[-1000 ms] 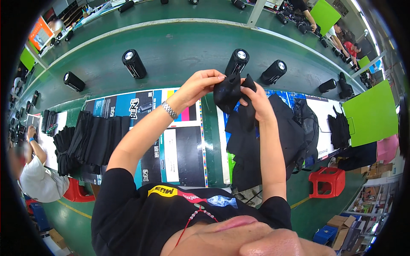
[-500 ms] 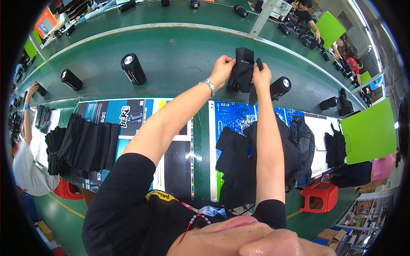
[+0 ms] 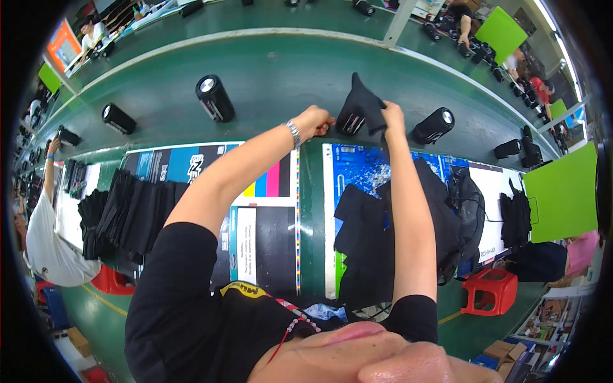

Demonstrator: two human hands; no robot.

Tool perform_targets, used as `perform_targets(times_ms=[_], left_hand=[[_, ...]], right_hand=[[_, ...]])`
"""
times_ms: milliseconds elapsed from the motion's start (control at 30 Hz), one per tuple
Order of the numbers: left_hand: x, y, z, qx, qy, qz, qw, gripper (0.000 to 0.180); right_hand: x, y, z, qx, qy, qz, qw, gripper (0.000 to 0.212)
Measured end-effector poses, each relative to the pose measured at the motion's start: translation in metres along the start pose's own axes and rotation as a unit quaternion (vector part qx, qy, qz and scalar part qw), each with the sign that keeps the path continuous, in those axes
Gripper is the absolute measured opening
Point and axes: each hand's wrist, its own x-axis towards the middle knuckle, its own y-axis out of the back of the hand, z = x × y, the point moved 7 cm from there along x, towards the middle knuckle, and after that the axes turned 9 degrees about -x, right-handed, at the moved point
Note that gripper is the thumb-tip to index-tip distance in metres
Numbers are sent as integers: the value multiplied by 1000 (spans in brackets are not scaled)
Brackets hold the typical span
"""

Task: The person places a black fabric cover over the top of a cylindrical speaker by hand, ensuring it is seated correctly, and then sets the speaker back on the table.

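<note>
While a black cloth, draped partly over a black cylinder on the green bench, is pinched by the right hand, the left hand is curled just beside, its grip untellable. Probably soft and light, the cloth is best held by its edge.

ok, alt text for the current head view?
A person's right hand holds a black cloth over the top of a black cylindrical device on a green worktop, the left hand close beside it. More black cylinders sit along the worktop; nearer the person lie bundled black fabric at left and a loose black fabric pile at right.
</note>
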Motion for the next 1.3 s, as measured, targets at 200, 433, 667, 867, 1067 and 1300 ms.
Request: perform_targets(times_ms=[200,433,667,867,1067,1300], left_hand=[[-15,-53,74,-116,-143,-89,979,44],[19,-90,36,-189,-65,-148,969,33],[69,-64,26,126,-357,25,925,42],[61,-75,19,445,-529,129,711,31],[36,-66,39,300,-525,161,780,37],[-17,-97,54,-143,-287,-59,945,79]], right_hand=[[-25,13,-17,45,-40,9,998,40],[-25,18,-12,264,-97,-26,959,27],[-33,7,19,241,-83,-22,967,28],[-16,-11,55,101,-37,59,992,33],[-18,-19,56,109,-83,55,989,37],[-51,-22,12,341,-63,58,936,34]])
